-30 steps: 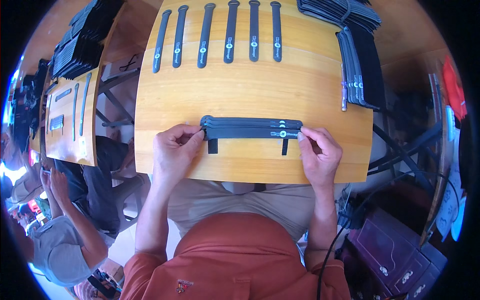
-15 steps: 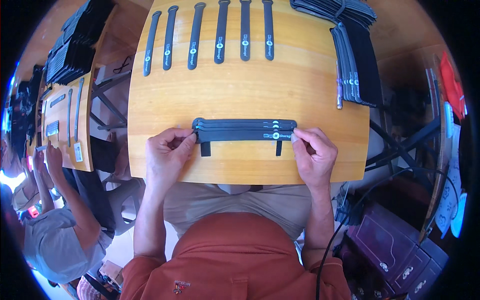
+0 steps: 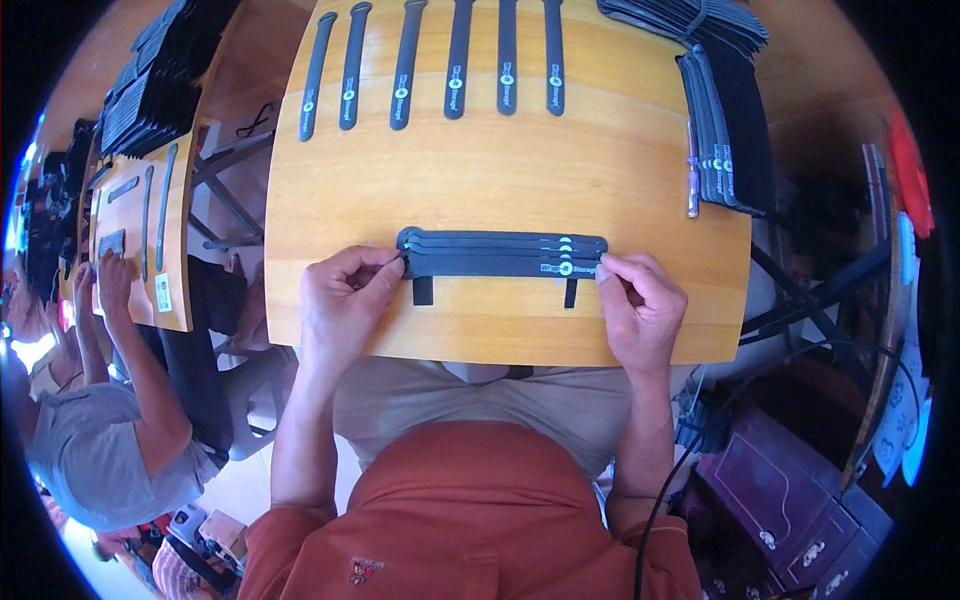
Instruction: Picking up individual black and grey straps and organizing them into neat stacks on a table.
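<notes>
A stack of black storage straps (image 3: 490,256) lies crosswise near the front of the wooden table (image 3: 480,180), its layers fanned slightly so several edges show. My left hand (image 3: 347,293) pinches the left end of the stack between thumb and fingertips. At the opposite end, my right hand (image 3: 643,303) grips the straps the same way. Two short black tabs stick out below the stack, a left tab (image 3: 423,291) and a narrower right tab (image 3: 570,293). Whether the hands hold every layer or only the top ones, I cannot tell.
Several single black straps (image 3: 456,70) lie in a row along the far side. At the far right are a bundle of straps (image 3: 690,18), a fanned pile (image 3: 735,130) and a purple pen-like tool (image 3: 692,172). A co-worker (image 3: 120,440) sits at another table on the left.
The whole view has shifted slightly, moving the table contents a little right and up. Both my hands keep their hold on the strap stack. The co-worker's hand has moved onto a dark piece.
</notes>
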`<control>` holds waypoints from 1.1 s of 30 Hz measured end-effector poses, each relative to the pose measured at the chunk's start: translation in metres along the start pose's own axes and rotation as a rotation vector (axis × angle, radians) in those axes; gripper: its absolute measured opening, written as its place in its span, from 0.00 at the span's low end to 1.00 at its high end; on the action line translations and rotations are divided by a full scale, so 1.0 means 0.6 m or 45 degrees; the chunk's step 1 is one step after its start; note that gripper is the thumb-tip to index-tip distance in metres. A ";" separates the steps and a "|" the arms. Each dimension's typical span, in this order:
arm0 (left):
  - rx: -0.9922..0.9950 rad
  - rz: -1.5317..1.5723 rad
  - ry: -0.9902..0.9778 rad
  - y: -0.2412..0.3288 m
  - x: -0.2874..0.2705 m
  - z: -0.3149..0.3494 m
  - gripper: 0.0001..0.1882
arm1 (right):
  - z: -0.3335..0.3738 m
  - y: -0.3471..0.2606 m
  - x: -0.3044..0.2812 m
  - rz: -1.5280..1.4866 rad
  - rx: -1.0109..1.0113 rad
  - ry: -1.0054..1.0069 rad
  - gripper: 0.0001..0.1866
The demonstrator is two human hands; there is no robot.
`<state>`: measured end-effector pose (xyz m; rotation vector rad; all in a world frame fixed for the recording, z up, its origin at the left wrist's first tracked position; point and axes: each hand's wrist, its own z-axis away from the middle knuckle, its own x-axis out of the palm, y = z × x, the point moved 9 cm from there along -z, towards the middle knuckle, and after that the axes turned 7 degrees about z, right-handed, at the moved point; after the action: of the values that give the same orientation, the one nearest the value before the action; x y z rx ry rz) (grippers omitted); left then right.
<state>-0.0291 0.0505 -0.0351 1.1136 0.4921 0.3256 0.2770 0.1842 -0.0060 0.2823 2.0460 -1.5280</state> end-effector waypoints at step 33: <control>0.066 -0.039 0.022 -0.005 -0.001 0.001 0.06 | -0.001 -0.002 0.000 -0.037 0.045 -0.001 0.05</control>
<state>-0.0293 0.0484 -0.0373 1.1534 0.5346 0.2973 0.2761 0.1846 -0.0050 0.2667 2.0319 -1.5831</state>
